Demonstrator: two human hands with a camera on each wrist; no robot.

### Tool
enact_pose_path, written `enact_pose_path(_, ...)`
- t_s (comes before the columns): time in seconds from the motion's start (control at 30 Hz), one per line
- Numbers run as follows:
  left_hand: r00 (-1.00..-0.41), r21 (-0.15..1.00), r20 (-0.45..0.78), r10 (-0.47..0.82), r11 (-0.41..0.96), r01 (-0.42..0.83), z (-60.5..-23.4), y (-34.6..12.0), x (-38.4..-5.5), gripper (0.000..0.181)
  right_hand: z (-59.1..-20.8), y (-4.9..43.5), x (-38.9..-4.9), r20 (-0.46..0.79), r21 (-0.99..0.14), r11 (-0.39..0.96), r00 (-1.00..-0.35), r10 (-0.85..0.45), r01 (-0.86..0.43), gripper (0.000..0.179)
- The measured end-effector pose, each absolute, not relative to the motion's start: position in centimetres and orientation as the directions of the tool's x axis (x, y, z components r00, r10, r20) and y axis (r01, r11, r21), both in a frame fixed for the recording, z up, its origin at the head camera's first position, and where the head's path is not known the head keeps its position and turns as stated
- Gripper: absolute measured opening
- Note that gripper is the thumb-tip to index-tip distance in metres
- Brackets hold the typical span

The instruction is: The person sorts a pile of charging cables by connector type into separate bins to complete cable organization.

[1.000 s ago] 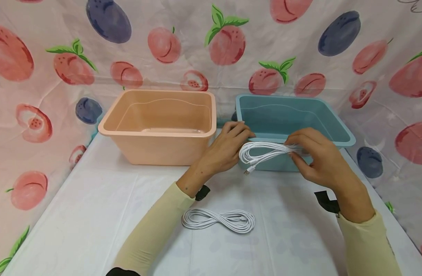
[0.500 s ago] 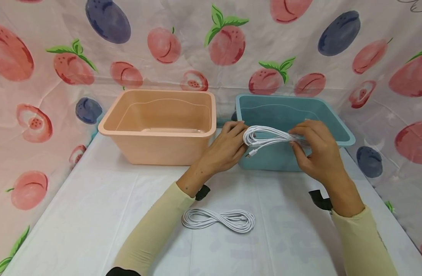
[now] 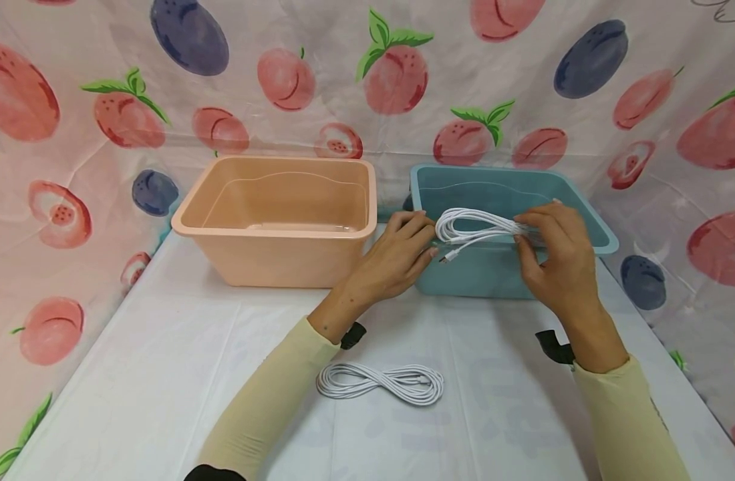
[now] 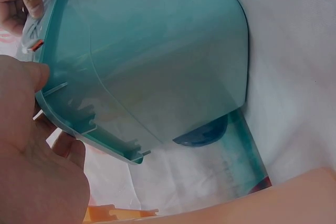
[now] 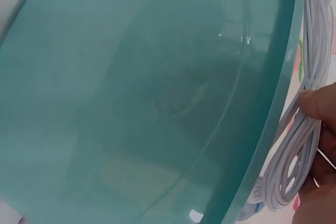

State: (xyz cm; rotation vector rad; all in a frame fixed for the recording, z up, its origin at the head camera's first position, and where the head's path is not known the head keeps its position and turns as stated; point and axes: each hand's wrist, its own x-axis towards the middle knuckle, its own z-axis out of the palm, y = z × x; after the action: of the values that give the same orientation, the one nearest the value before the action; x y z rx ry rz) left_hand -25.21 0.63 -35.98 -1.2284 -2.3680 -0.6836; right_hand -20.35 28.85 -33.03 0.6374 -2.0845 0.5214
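In the head view, my right hand [image 3: 556,260] pinches a coiled white USB cable [image 3: 472,226] between thumb and fingers. The loops point left, and a connector end [image 3: 450,256] hangs down. This coil overlaps the front rim of the teal bin [image 3: 470,277]. My left hand [image 3: 397,257] grips the bin's front left corner; in the left wrist view its thumb [image 4: 37,74] lies on the rim with fingers round the other side. From the right wrist, the held coil [image 5: 294,166] shows right beside the rim. A second white cable [image 3: 376,382], wound in a figure eight, lies on the table.
A peach-coloured bin [image 3: 283,260] stands left of the teal one, with a narrow gap between them. White cloth [image 3: 163,381] covers the table. Behind both bins hangs a fruit-patterned sheet [image 3: 337,87], which also runs along the sides.
My right hand has moved up and slightly right with the coiled cable, from in front of the teal bin to over its rim. My left hand stays at the corner.
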Motion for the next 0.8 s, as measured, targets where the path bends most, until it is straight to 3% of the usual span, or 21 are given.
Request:
enact_pose_path(0.47, -0.533, 0.236, 0.547, 0.646, 0.492, 0.838, -36.00, 0.66, -25.23, 0.027, -33.69, 29.43, -21.04, 0.813, -0.199, 0.800, -0.552, -0.188, -0.566, 0.032)
enact_pose_path(0.8, -0.503, 0.206, 0.565, 0.654, 0.479, 0.854, -36.07, 0.73, -25.30, 0.025, -33.55, 29.51, -20.99, 0.803, -0.181, 0.781, -0.548, -0.233, -0.597, 0.029)
